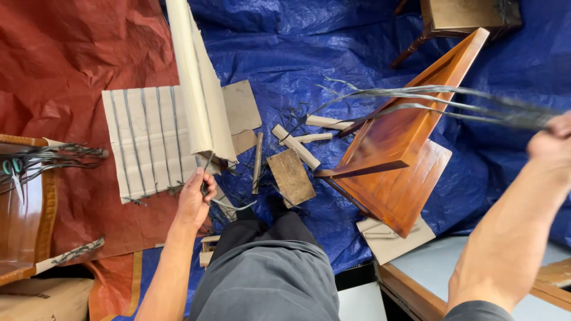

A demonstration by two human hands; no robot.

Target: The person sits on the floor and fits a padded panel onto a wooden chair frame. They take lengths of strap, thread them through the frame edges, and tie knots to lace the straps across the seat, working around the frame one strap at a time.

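Floor covered w/ blue tarp (309,53), red tarp (65,65) on its left side. Landmark for all positions: the tipped wooden chair frame (395,160), varnished, lying on the blue tarp.

Nearest us: our own knees in grey trousers (267,273), just below-left of the frame. Left hand (195,199), left of the frame, fingers curled shut, pinching the end of a grey strap (229,205) at the foot of a folded cardboard piece (199,89). Right hand (553,139), right of the frame and raised, closed on a bundle of strap ends (434,98) that sweeps back over the frame's top; exact finger grip cut off by the picture edge, can't tell more.

Between left hand and frame: small wood blocks (294,148) and a flat board (290,175). Farther left: flat cardboard sheet (146,139) w/ straps across it. Far side, beyond the frame: a second chair (464,15), partly seen.

Judgement: we'd pull the bundle steady, along strap length, not sideways; left hand keeps cardboard pinned so it doesn't lift. Mind strap edges on bare skin.
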